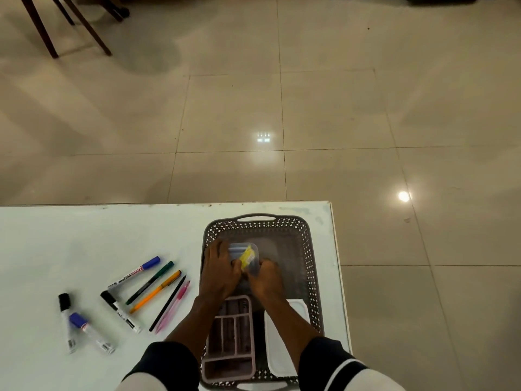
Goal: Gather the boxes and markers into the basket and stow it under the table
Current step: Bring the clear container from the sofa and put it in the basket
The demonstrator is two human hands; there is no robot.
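A grey perforated basket (306, 249) stands at the right end of the white table (84, 235). Inside it my left hand (220, 270) and my right hand (266, 276) both grip a small clear box with a yellow label (248, 256), held low in the basket's middle. A pink divided box (229, 359) and a white lidded box (279, 348) lie in the basket's near half. Left of the basket several markers and pens lie loose: a blue-capped marker (135, 272), a green pen (150, 282), an orange pen (156, 292), a black pen (167, 304), a pink pen (173, 306), and black-capped markers (121, 311).
Two more markers (66, 320) (90, 331) lie at the far left of the table. The table's right edge (339, 277) runs just beside the basket, with tiled floor beyond. Dark chair legs (42, 29) stand on the floor at the top left.
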